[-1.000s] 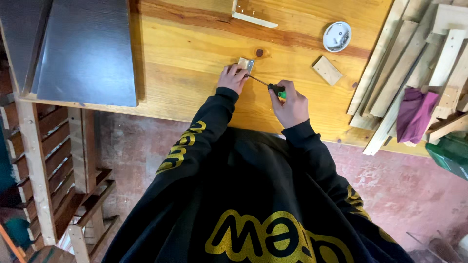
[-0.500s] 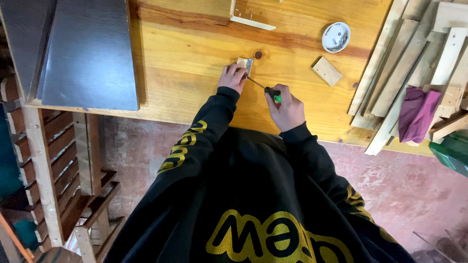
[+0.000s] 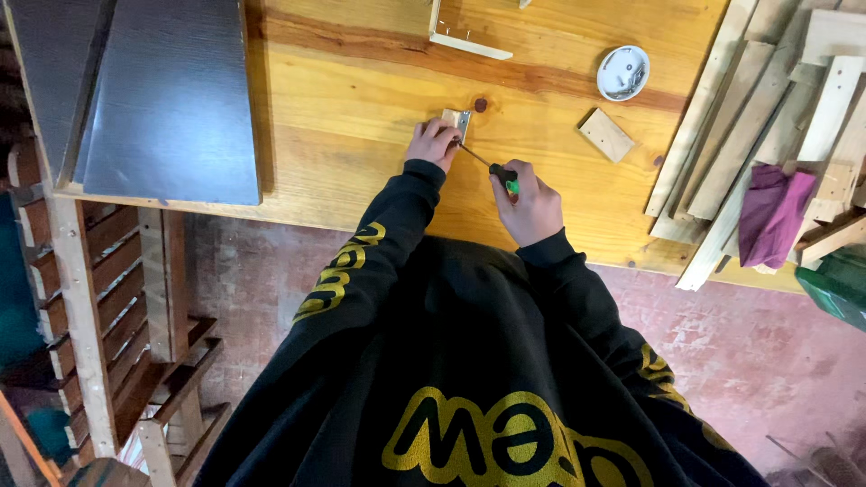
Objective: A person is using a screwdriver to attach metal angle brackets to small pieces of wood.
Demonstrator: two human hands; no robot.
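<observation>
Looking down over a dark sweatshirt at a wooden bench (image 3: pixel 361 99). Left hand (image 3: pixel 431 144) pressed on a small wood block (image 3: pixel 448 117) with a metal hinge (image 3: pixel 463 122), fingers curled over the near edge, pinning both to the bench. Right hand (image 3: pixel 530 206) clenched round the green-and-black handle of a screwdriver (image 3: pixel 487 167), nearer the body and to the right of the block.

Screwdriver lying between the two hands, long axis on a diagonal: handle low and right inside the fist, thin shaft running up and left, tip meeting the hinge just beside the left fingers.

Counted: one screwdriver, one hinge, one block under the hand, one more loose block (image 3: pixel 606 135) well to the right, one round white lid (image 3: pixel 623 73) holding small metal bits farther back. Purple cloth (image 3: pixel 771 212) draped on a stack of wood slats (image 3: pixel 749 135) at the right edge. Dark grey panel (image 3: pixel 171 99) flat on the left end of the bench.
</observation>
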